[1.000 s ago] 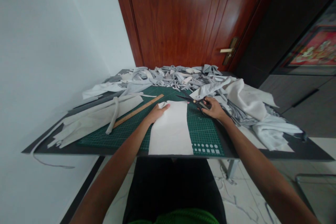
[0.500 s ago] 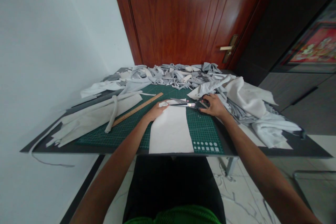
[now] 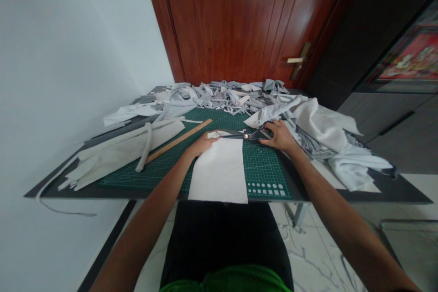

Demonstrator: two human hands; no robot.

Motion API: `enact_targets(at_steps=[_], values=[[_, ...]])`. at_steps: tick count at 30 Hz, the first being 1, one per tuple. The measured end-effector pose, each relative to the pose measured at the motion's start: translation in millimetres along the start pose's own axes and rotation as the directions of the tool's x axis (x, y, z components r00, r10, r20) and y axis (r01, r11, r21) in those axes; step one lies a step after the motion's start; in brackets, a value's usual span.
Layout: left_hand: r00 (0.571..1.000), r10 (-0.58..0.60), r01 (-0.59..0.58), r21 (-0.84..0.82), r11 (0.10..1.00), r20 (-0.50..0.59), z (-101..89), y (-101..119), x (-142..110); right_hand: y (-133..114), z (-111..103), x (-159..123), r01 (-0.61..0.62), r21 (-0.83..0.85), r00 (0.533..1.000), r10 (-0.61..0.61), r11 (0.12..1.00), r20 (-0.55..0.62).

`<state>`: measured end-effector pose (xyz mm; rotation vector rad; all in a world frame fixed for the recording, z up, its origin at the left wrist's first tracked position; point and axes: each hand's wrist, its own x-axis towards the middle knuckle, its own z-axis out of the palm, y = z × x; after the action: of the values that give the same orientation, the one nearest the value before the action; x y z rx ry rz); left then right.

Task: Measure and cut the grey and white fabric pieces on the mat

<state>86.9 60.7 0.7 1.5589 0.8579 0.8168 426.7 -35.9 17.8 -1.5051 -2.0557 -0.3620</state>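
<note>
A white rectangular fabric piece [image 3: 221, 169] lies on the green cutting mat [image 3: 263, 169], its near end hanging over the table edge. My left hand [image 3: 201, 144] presses on the fabric's far left corner, fingers closed over a small fold. Black scissors [image 3: 244, 135] lie across the fabric's far edge, blades pointing left. My right hand [image 3: 278, 134] grips their handles.
A wooden ruler [image 3: 179, 140] lies diagonally left of the fabric. Long grey fabric strips [image 3: 126, 150] cover the mat's left part. A heap of grey scraps [image 3: 226, 96] fills the far side. Crumpled white cloth [image 3: 325, 132] is piled at the right. A wooden door [image 3: 239, 23] stands behind the table [image 3: 393, 194].
My right hand swung the scissors from pointing away to lying across the fabric's far edge, blades to the left. The fabric slid slightly towards me. My left hand stayed on the corner.
</note>
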Motion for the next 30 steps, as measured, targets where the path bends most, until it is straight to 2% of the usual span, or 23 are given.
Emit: enact_targets(at_steps=[3, 5, 10, 21, 29, 30], values=[[0.995, -0.006, 0.008, -0.020, 1.000, 0.101, -1.7, -3, 2, 0, 0, 0, 0.011, -0.010, 1.000, -0.011, 1.000, 0.004], [0.992, 0.008, -0.005, -0.022, 1.000, 0.123, -2.5, -3, 2, -1, -1, 0, 0.010, -0.008, 1.000, -0.010, 1.000, 0.006], [0.995, -0.004, 0.006, -0.016, 1.000, 0.101, -1.7, 3, 0, -2, -5, 1, 0.012, -0.013, 1.000, -0.012, 1.000, 0.021], [0.988, 0.006, -0.011, 0.030, 0.999, 0.154, 1.7, 13, -6, -1, -8, 1, 0.029, -0.010, 0.999, -0.028, 1.000, 0.026], [0.994, -0.022, 0.017, 0.046, 0.999, 0.104, 2.3, 9, -4, 0, -8, 1, 0.039, -0.038, 0.998, -0.037, 0.999, 0.044], [0.997, -0.011, 0.007, 0.050, 0.999, 0.073, 2.3, 8, -3, 1, -7, 1, 0.039, -0.031, 0.998, -0.037, 0.999, 0.050]])
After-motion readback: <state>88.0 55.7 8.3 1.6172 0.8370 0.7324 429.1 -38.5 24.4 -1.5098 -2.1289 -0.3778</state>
